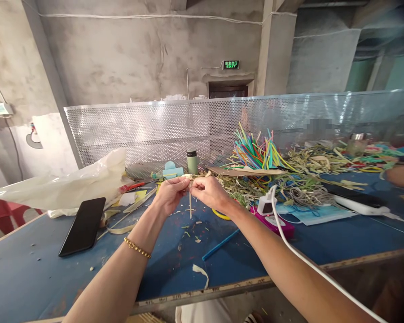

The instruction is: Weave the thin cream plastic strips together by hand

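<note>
Both hands meet above the middle of the blue table. My left hand [171, 194] is closed in a pinch on a pale plant-fibre strip [190, 207], whose narrow end hangs straight down between the hands. Pressed against the same strip are the fingers of my right hand [208, 190], also closed. A small pale folded part shows at the fingertips; its details are too small to make out. Below the hands, scraps [197, 240] lie scattered on the tabletop. A blue tube [220, 245] and a curled pale strip [201, 273] rest nearer the front edge.
A black phone [82, 228] and plastic sheeting [70, 181] lie left. Behind my hands stands a green bottle [192, 163]. To the right are colourful tubes [259, 152], dry strips [309, 159], a white charger [266, 205] with its cable, a face mask [318, 214] and another person's arm [402, 175].
</note>
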`<state>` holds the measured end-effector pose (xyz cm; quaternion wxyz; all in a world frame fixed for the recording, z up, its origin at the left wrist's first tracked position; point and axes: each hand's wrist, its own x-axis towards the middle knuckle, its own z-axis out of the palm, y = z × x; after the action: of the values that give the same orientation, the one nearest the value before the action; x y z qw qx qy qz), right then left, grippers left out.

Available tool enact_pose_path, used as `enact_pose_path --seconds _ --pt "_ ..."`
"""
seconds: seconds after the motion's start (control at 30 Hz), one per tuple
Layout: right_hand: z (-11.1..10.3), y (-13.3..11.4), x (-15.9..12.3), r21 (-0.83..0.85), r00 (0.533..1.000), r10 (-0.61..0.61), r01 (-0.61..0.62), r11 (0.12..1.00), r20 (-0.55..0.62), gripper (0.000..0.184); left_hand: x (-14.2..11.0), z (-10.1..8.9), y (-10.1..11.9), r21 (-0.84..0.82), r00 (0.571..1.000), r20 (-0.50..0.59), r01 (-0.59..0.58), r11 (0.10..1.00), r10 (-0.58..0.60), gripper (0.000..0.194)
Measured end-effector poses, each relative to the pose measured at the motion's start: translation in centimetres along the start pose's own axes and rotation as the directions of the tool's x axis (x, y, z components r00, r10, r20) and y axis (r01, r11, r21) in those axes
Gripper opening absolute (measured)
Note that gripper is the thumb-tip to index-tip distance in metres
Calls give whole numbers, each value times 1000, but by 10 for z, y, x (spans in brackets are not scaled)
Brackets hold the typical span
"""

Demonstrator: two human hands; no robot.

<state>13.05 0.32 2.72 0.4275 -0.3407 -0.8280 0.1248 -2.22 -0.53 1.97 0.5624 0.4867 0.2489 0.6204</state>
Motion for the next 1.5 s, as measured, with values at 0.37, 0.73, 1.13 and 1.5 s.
enact_pose_path --seconds 0.37,0.73,1.13,1.5 --pt "-13 1 1 51 981 -39 50 997 -191 37 0 -1 1 -29 1000 -29 8 1000 -9 15" --pt "-11 13 4 377 987 161 -150 914 2 21 -6 6 3 -3 996 -8 92 996 -92 8" --pt "-17 9 4 325 994 73 -44 945 -79 21 -7 3 7 -26 992 12 122 992 -122 5" --pt "-19 13 6 271 989 44 -4 963 -140 23 -6 1 9 164 978 187 64 984 -95 19"
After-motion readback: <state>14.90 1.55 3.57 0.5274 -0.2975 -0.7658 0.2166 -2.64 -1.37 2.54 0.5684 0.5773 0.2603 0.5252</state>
